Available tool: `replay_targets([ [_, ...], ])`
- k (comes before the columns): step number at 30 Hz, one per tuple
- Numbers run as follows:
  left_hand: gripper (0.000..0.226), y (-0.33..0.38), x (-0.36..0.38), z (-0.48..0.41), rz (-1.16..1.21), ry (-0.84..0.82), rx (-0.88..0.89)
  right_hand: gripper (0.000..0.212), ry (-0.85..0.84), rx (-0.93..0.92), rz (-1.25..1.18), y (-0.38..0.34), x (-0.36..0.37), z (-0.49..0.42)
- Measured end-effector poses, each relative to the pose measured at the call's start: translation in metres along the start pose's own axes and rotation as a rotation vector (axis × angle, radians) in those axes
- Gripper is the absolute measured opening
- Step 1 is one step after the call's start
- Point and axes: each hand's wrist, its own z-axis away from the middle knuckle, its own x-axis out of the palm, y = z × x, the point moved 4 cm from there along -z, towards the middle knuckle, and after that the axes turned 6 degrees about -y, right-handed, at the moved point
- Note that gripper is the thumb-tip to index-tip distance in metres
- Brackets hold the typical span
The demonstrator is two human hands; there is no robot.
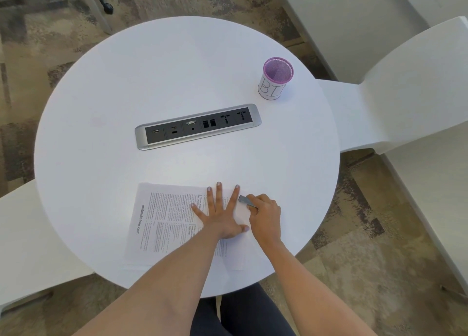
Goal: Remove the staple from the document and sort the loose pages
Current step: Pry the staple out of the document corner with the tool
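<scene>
Left hand (pixel 219 215), fingers spread, presses flat on the document (pixel 164 224) at the near table (pixel 101 107) edge; right hand (pixel 263 214) grips a grey staple remover (pixel 247 200) at its far right corner.

The person's left forearm (pixel 164 280) and right forearm (pixel 304 280) are bare along their whole visible length. The left hand (pixel 220 216) and right hand (pixel 264 215) are bare too, with short nails (pixel 218 184) in a pale tint. Dark trousers (pixel 243 315) cover the legs.
</scene>
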Motion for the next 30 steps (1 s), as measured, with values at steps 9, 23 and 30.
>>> replay_targets([
  [9,0.118,0.000,0.000,0.000,-0.007,-0.008,-0.001,0.036,0.058,0.014,0.020,0.001,-0.003,0.002],
  [23,0.118,-0.001,0.000,0.000,-0.011,0.016,-0.003,0.040,0.017,0.023,0.048,-0.003,0.000,-0.008],
  [30,0.117,0.000,0.000,0.001,-0.005,0.014,0.003,0.039,-0.021,0.011,-0.058,0.003,-0.003,-0.015],
])
